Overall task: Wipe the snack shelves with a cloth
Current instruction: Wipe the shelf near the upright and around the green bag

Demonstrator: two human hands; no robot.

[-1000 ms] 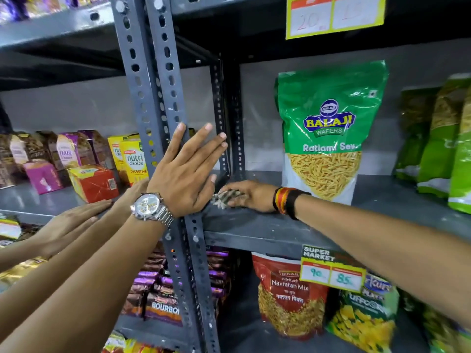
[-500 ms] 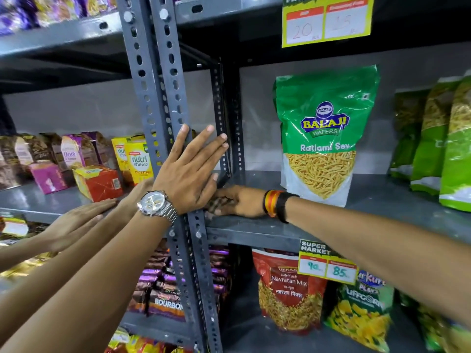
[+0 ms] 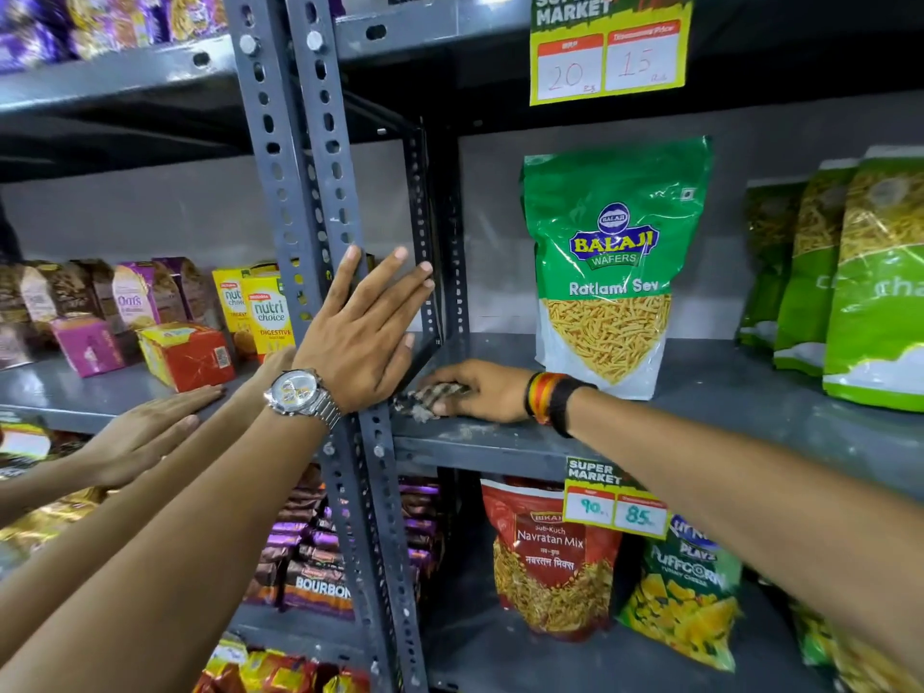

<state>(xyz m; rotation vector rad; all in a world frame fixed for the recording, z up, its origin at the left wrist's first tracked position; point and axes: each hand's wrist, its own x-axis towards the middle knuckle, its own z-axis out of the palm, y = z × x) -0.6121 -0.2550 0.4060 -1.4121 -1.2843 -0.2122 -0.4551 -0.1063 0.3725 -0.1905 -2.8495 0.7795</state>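
My right hand (image 3: 487,392), with bands at the wrist, is closed on a small dark patterned cloth (image 3: 425,400). It presses the cloth onto the grey metal shelf (image 3: 700,432), in the left corner beside the perforated upright post (image 3: 300,167). My left hand (image 3: 360,337), wearing a silver watch, lies flat against that post with fingers spread and holds nothing. A green Balaji Ratlami Sev bag (image 3: 610,262) stands just behind my right wrist.
More green snack bags (image 3: 875,292) stand at the right of the shelf. Biscuit boxes (image 3: 187,357) fill the left bay, where another person's hand (image 3: 145,432) rests flat. A price tag (image 3: 615,502) hangs on the shelf edge above snack bags (image 3: 555,557).
My right hand has slid the cloth a little to the left, closer to the post. My left hand stays flat on the post.
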